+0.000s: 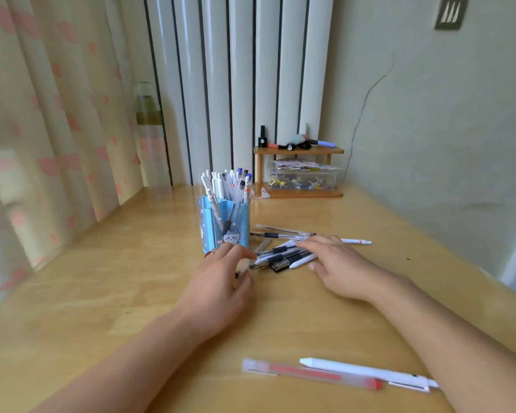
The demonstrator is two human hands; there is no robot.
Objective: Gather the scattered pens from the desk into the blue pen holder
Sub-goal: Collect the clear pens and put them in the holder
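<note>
Pen pile point(280, 254) — between both hands' fingers point(310, 244), touching.

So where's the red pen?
The red pen lies at the near edge of the desk, between the forearms, touching the white pen on its right.

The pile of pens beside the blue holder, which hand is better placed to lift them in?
Probably the left hand: it sits between the pen pile and the blue pen holder. The right hand lies on the pile's far side.
</note>
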